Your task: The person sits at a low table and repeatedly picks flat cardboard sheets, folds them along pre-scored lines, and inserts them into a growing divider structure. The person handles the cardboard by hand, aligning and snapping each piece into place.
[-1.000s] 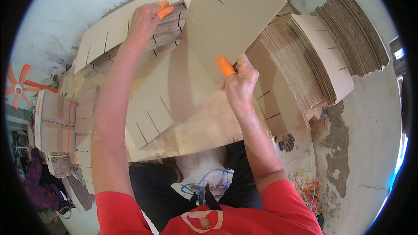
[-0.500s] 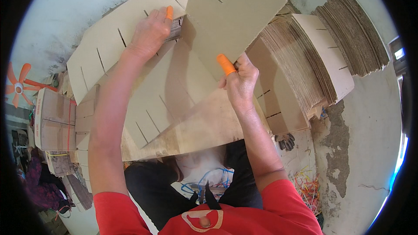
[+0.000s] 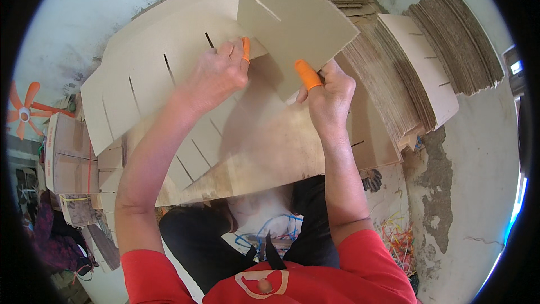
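Note:
My left hand [image 3: 220, 73], an orange finger cot on one finger, is closed on the near edge of a long cardboard divider strip [image 3: 149, 42] with dark slots cut in it. At its right end the strip meets a second cardboard divider [image 3: 295, 19], which stands tilted and has one slot showing. My right hand [image 3: 331, 95] pinches that second piece by its near corner, with an orange cot on the thumb. Beneath both hands lies another slotted cardboard sheet [image 3: 194, 157], on a wooden board [image 3: 270, 160]. The joint between the two raised pieces is partly hidden.
Stacks of cut cardboard [image 3: 388, 79] rise on the right, with a further curved stack [image 3: 458, 36] against the wall. Bundled cardboard [image 3: 73, 155] and an orange fan [image 3: 24, 111] are on the left. A dark glove [image 3: 371, 180] lies beyond the board's right edge.
My left hand has moved right and nearer to me, bringing the long strip along. My right hand has shifted right, and the second divider has swung nearer.

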Motion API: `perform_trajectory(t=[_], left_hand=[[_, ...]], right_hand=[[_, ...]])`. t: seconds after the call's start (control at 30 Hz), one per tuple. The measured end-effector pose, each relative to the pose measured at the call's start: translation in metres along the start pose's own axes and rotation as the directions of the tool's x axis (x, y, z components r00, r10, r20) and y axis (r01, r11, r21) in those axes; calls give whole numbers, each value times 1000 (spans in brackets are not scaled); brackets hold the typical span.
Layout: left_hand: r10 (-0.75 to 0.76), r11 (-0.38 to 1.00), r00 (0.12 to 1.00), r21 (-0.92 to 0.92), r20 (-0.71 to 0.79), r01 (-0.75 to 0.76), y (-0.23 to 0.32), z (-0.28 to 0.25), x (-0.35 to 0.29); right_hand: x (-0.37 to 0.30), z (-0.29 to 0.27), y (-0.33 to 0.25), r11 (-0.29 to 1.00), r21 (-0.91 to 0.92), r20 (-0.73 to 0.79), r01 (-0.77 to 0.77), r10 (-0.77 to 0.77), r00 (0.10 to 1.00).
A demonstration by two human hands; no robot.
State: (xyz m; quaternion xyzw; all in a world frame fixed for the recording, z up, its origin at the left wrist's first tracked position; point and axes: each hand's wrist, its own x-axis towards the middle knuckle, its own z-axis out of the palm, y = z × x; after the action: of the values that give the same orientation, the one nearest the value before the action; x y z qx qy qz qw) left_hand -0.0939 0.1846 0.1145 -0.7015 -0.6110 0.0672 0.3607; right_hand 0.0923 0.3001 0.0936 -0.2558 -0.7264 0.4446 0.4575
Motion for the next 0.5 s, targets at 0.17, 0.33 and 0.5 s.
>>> perform_trajectory(t=[0.17, 0.33, 0.5], left_hand=[[-8, 1000, 999, -5, 52, 9, 6, 2, -10], [-18, 999, 999, -39, -37, 16, 57, -29, -15], [-288, 771, 957, -599, -26, 216, 62, -40, -8]], right_hand=[[0, -2, -12, 974, 187, 3, -129, 131, 991], [-8, 12, 18, 992, 104, -47, -65, 70, 996], [-8, 22, 17, 991, 72, -66, -109, 113, 991]])
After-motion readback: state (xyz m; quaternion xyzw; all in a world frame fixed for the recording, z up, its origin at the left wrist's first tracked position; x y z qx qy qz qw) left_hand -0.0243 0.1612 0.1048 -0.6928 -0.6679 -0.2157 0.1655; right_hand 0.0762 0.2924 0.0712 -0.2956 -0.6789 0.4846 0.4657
